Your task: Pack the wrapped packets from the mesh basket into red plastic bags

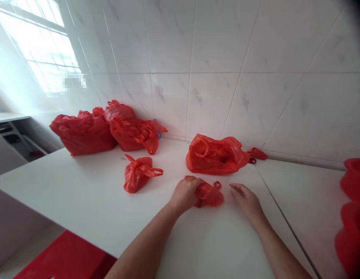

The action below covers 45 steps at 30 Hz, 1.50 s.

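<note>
A small crumpled red plastic bag (210, 194) lies on the white tabletop (98, 205). My left hand (187, 192) is closed on its left side, and some of the fingers are hidden behind the plastic. A loop of the bag sticks up at its upper right. To the right of the bag, apart from it, my right hand (246, 203) is open with nothing in it, fingers pointing toward the bag. Just behind both hands sits a larger red plastic bag (216, 157), its top loosely gathered. A tied red bag (137, 174) stands to the left of my left hand.
Large filled red bags (83, 133) stand at the back left against the tiled wall (171, 50). A small red item (258, 153) lies by the wall. Red scalloped objects (352, 224) are at the right edge. A red box (66, 257) is below the table's front edge.
</note>
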Tool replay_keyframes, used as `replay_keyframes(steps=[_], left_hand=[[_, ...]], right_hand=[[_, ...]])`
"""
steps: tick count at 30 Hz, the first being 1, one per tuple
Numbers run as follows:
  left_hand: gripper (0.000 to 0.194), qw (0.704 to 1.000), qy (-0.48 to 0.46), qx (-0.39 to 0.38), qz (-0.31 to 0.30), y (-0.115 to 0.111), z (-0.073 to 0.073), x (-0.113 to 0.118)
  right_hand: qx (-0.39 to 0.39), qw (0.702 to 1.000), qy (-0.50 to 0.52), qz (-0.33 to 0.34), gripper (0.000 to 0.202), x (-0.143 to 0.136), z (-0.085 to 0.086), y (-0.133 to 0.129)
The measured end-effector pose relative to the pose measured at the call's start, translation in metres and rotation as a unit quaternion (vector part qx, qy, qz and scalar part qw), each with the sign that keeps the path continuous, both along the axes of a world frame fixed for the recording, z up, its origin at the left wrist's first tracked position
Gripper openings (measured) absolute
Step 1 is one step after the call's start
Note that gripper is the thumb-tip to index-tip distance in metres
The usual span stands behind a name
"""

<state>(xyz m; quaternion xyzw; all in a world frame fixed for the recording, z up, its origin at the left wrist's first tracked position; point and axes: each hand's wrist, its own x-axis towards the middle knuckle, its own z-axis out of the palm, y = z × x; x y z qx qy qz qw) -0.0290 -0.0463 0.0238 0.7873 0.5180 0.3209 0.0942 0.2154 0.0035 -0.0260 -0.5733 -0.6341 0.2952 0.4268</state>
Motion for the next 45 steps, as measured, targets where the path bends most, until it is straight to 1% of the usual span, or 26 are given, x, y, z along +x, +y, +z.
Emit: replay_keyframes(steps=[2, 4, 7, 9, 11, 12, 14, 16, 17, 19, 22, 23, 24, 26, 29, 31, 33, 35, 37, 39, 42, 45], left_hand=[[0.033, 0.996, 0.035, -0.008, 0.078, -0.003, 0.005, -0.023], [0.031, 0.985, 0.078, -0.013, 0.150, -0.007, 0.008, -0.050], [0.034, 0.963, 0.136, -0.002, 0.232, -0.012, 0.008, -0.095], [0.040, 0.945, 0.155, 0.029, 0.286, -0.012, 0.010, -0.120], [0.044, 0.923, 0.184, 0.064, 0.333, -0.011, 0.012, -0.135], [0.045, 0.912, 0.196, 0.088, 0.350, -0.010, 0.013, -0.138], [0.044, 0.895, 0.212, 0.147, 0.364, -0.008, 0.014, -0.131], [0.043, 0.890, 0.215, 0.208, 0.344, -0.006, 0.010, -0.112], [0.041, 0.892, 0.216, 0.234, 0.321, -0.004, 0.007, -0.099], [0.039, 0.905, 0.226, 0.267, 0.243, 0.002, -0.002, -0.072], [0.045, 0.929, 0.259, 0.251, 0.082, 0.015, -0.017, -0.034], [0.046, 0.934, 0.264, 0.236, 0.039, 0.020, -0.021, -0.024], [0.047, 0.938, 0.265, 0.222, 0.010, 0.025, -0.024, -0.015], [0.048, 0.946, 0.252, 0.205, -0.007, 0.034, -0.028, -0.002], [0.051, 0.950, 0.228, 0.213, 0.009, 0.044, -0.028, 0.008], [0.054, 0.948, 0.223, 0.229, 0.008, 0.050, -0.027, 0.012], [0.057, 0.945, 0.224, 0.238, -0.002, 0.057, -0.026, 0.016], [0.061, 0.947, 0.221, 0.234, -0.006, 0.065, -0.026, 0.021], [0.064, 0.953, 0.209, 0.219, 0.004, 0.075, -0.028, 0.027], [0.065, 0.959, 0.200, 0.198, 0.019, 0.083, -0.029, 0.031], [0.065, 0.963, 0.205, 0.171, 0.031, 0.091, -0.032, 0.033], [0.065, 0.964, 0.210, 0.159, 0.037, 0.092, -0.033, 0.032]], right_hand=[[0.004, 1.000, -0.008, 0.005, 0.034, 0.002, 0.000, 0.001], [0.009, 1.000, -0.007, 0.009, 0.030, 0.001, 0.000, 0.001], [0.023, 1.000, -0.011, 0.010, 0.026, -0.005, -0.001, 0.000], [0.032, 0.999, -0.024, 0.012, 0.023, -0.009, 0.000, 0.000], [0.039, 0.998, -0.044, 0.012, 0.021, -0.012, 0.001, 0.000], [0.042, 0.997, -0.056, 0.013, 0.020, -0.013, 0.001, 0.000], [0.053, 0.995, -0.081, 0.012, 0.018, -0.014, 0.000, 0.000], [0.072, 0.992, -0.104, 0.009, 0.018, -0.016, -0.002, -0.001], [0.090, 0.989, -0.118, 0.005, 0.019, -0.018, -0.002, -0.001], [0.148, 0.976, -0.157, -0.007, 0.022, -0.022, -0.002, -0.002], [0.257, 0.938, -0.232, -0.037, 0.032, -0.035, 0.004, -0.002], [0.288, 0.923, -0.251, -0.045, 0.035, -0.040, 0.007, -0.001], [0.313, 0.910, -0.266, -0.051, 0.038, -0.045, 0.011, 0.000], [0.354, 0.888, -0.286, -0.062, 0.040, -0.055, 0.018, 0.006], [0.384, 0.871, -0.291, -0.094, 0.043, -0.062, 0.025, 0.022], [0.377, 0.877, -0.269, -0.127, 0.041, -0.060, 0.024, 0.035], [0.345, 0.896, -0.230, -0.157, 0.038, -0.056, 0.020, 0.047], [0.280, 0.923, -0.192, -0.181, 0.036, -0.050, 0.014, 0.056], [0.194, 0.945, -0.174, -0.196, 0.034, -0.045, 0.008, 0.062], [0.141, 0.953, -0.171, -0.207, 0.031, -0.040, 0.005, 0.065], [0.129, 0.957, -0.158, -0.207, 0.034, -0.033, 0.004, 0.067], [0.097, 0.968, -0.131, -0.190, 0.027, -0.023, 0.005, 0.068]])
